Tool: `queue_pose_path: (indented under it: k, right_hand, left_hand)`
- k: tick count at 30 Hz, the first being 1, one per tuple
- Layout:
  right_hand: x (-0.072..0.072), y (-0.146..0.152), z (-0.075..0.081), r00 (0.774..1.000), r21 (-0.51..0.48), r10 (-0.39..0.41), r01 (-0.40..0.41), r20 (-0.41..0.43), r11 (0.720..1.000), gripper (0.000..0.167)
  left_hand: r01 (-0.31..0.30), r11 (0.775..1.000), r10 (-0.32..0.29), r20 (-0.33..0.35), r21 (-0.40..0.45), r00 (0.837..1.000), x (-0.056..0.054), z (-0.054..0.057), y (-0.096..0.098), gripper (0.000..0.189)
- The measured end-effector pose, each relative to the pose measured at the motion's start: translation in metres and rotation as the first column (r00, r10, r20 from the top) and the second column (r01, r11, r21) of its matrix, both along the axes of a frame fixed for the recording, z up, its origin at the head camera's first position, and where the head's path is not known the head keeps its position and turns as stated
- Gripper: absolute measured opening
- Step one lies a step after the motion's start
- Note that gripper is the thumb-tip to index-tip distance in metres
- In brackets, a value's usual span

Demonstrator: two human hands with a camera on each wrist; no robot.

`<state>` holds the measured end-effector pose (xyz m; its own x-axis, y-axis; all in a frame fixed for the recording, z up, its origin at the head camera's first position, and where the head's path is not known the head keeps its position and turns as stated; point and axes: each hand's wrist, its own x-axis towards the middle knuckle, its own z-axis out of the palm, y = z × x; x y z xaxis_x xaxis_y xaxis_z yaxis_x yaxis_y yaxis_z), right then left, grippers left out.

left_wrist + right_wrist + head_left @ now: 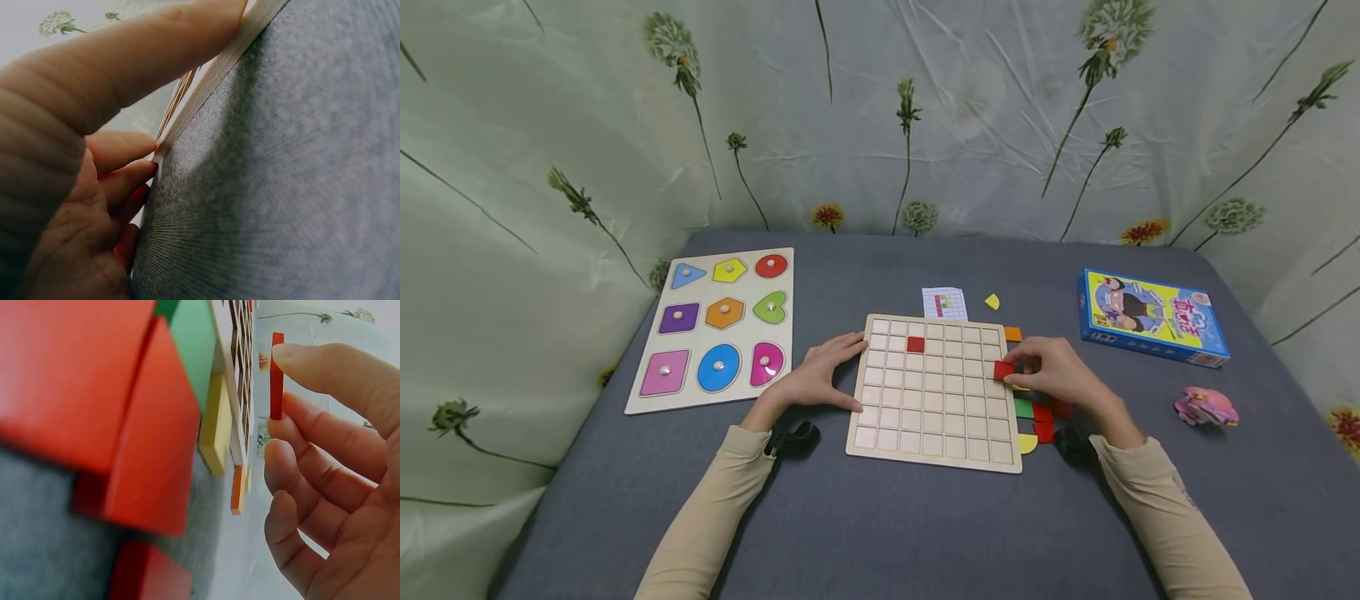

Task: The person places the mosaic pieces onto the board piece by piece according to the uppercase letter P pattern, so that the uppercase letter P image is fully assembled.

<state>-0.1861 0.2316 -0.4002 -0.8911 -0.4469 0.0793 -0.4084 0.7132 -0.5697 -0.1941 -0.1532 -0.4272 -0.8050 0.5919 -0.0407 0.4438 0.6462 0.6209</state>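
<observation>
A light wooden grid board (934, 400) lies flat in the middle of the table, with one red square tile (915, 344) in a cell near its upper left. My left hand (820, 372) touches the board's left edge, thumb and fingers spread. In the left wrist view the thumb (150, 47) and fingertips (128, 150) rest along the board's side. My right hand (1060, 371) pinches another red square tile (1003, 370) between thumb and fingers, over the board's right edge. In the right wrist view this red tile (277, 375) stands edge-on, raised above the table.
Right of the board lie red blocks (1043, 421), a green block (1024, 408), an orange block (1012, 334) and yellow pieces (1028, 443). Behind are a pattern card (945, 303) and yellow wedge (992, 302). A shape puzzle (700, 342), blue box (1153, 317) and pink toy (1206, 407) lie farther out.
</observation>
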Motion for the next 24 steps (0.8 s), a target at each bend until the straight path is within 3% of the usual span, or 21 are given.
queue_pose_path:
  k: [24]
  right_hand:
    - [-0.011, -0.026, 0.005, 0.998, 0.009, 0.064, -0.064, 0.005, 0.998, 0.018]
  left_hand:
    - [0.004, 1.0, -0.004, -0.003, 0.002, 1.0, 0.001, 0.001, 0.0, 0.096]
